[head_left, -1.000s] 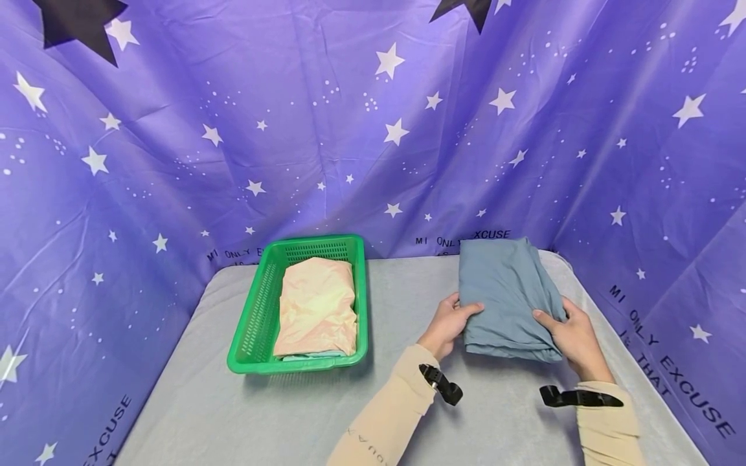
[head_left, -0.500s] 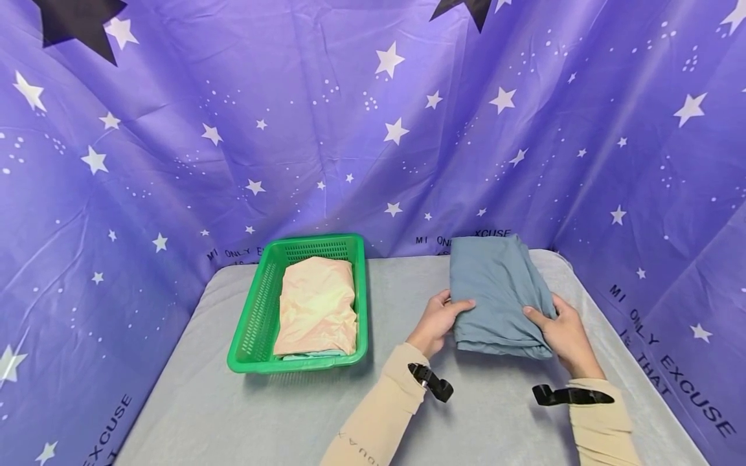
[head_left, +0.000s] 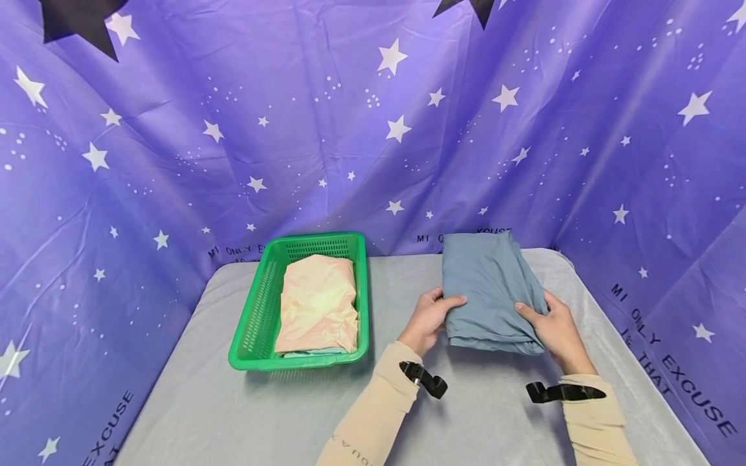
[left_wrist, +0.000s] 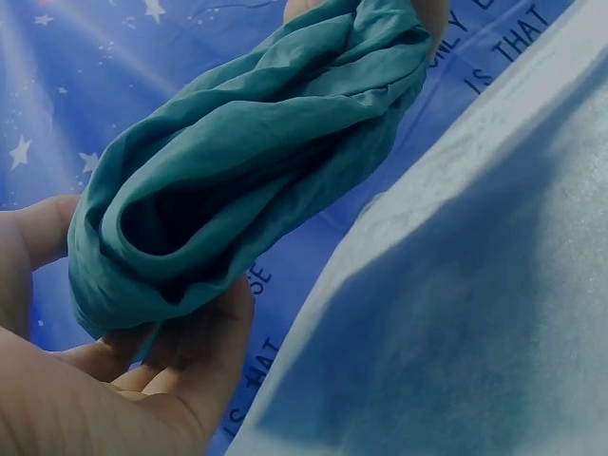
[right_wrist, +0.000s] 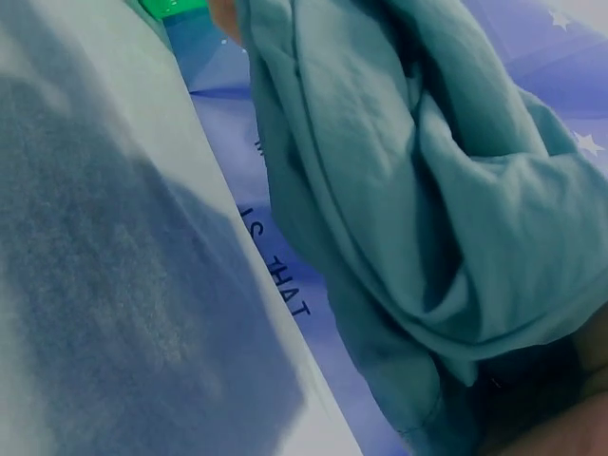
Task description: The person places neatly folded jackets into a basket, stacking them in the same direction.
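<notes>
A folded blue-grey piece of cloth (head_left: 486, 285) is held up over the right part of the table, its layers rolled one inside another at the near edge. My left hand (head_left: 430, 317) grips its left side, thumb on top and fingers underneath. On the opposite side, my right hand (head_left: 556, 330) grips it the same way. From the left wrist, the cloth (left_wrist: 247, 161) shows a loop-like fold at its end, with the fingers of the left hand (left_wrist: 180, 370) beneath it. In the right wrist view the cloth (right_wrist: 380, 190) hides most of the right hand.
A green plastic basket (head_left: 240, 336) stands on the grey cloth-covered table (head_left: 466, 414), left of the hands. In it lies folded pale pink cloth (head_left: 317, 304) over a light teal piece (head_left: 315, 353). Purple star-printed curtains (head_left: 326, 129) enclose the table at the back and sides.
Both hands have carried the folded blue-grey cloth a short way to the left and slightly toward the back. Basket and contents have stayed put.
</notes>
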